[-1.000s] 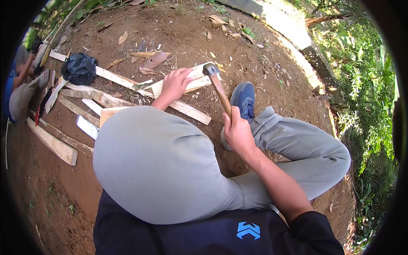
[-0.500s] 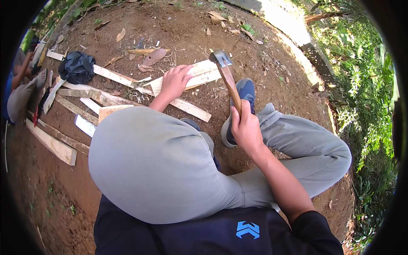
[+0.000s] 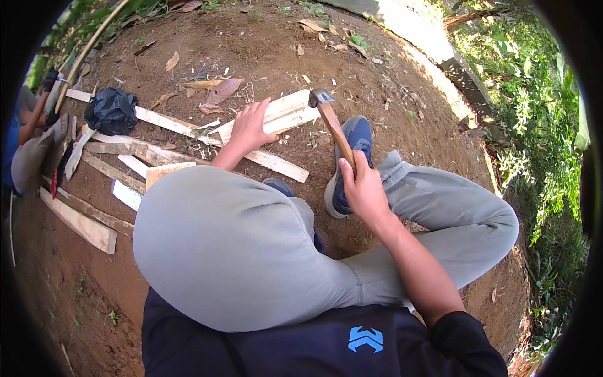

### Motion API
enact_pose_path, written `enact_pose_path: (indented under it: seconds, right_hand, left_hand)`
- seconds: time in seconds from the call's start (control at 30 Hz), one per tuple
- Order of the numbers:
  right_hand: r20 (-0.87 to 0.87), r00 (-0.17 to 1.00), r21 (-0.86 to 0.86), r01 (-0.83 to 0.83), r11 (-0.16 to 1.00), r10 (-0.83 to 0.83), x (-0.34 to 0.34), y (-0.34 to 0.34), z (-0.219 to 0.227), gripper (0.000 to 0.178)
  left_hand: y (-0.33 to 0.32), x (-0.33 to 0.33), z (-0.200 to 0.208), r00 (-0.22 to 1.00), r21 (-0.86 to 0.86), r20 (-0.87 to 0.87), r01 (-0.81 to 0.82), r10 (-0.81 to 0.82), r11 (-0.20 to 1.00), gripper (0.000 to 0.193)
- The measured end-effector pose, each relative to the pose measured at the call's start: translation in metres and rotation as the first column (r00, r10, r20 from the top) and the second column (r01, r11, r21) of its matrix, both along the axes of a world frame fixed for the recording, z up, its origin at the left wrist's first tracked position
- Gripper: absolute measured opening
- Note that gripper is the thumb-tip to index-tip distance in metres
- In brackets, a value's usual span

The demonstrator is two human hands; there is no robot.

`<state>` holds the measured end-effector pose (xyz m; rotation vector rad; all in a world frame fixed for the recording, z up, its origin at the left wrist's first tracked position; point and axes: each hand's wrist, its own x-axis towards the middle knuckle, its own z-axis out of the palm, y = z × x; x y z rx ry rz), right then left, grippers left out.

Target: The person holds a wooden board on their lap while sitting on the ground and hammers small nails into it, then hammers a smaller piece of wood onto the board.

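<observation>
My right hand (image 3: 364, 188) is closed round the wooden handle of a claw hammer (image 3: 336, 131). Its metal head points away from me, beside the far end of a pale wooden board (image 3: 292, 107); whether head and wood touch, I cannot tell. On the near end of that board lies my left hand (image 3: 249, 129), fingers spread and thumb out to the right. A second narrow wooden strip (image 3: 276, 164) runs beneath, crossing toward the lower right. My blue shoe (image 3: 358, 141) stands just right of the hammer.
Several loose wooden slats (image 3: 88, 220) lie on the soil to the left, near a black plastic bag (image 3: 111, 111). Another person (image 3: 31, 147) sits at the far left. Dry leaves (image 3: 223, 91) dot the ground ahead. Green plants (image 3: 540, 157) border the right side.
The hammer head has dropped slightly toward the board and turned. My left hand has shifted a little left, with its fingers more spread. A long thin strip now shows near the other person.
</observation>
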<state>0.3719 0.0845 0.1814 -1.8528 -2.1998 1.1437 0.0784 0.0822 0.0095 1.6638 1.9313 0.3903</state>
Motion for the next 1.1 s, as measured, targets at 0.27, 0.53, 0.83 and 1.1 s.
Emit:
enact_pose_path:
  seconds: [0.27, 0.53, 0.83, 1.1]
  right_hand:
    - [-0.041, 0.991, -0.052, 0.128, 0.99, -0.13, 0.003, 0.015, 0.01, 0.028]
    - [-0.148, 0.973, -0.098, 0.165, 0.981, -0.179, 0.003, 0.013, 0.009, 0.033]
    - [-0.226, 0.921, -0.13, 0.294, 0.947, -0.317, 0.005, 0.028, 0.008, 0.035]
    - [-0.186, 0.938, -0.121, 0.274, 0.954, -0.293, 0.009, 0.025, -0.003, 0.035]
  left_hand:
    - [-0.003, -0.01, -0.012, 0.998, 0.059, 0.044, -0.042, 0.039, 0.997, 0.102]
    - [0.012, -0.039, 0.011, 0.929, 0.003, 0.365, -0.07, 0.064, 0.998, 0.092]
    - [-0.001, -0.079, 0.005, 0.643, -0.162, 0.751, -0.041, 0.15, 0.986, 0.07]
    - [0.001, -0.038, 0.006, 0.98, 0.083, 0.198, -0.051, 0.034, 0.995, 0.099]
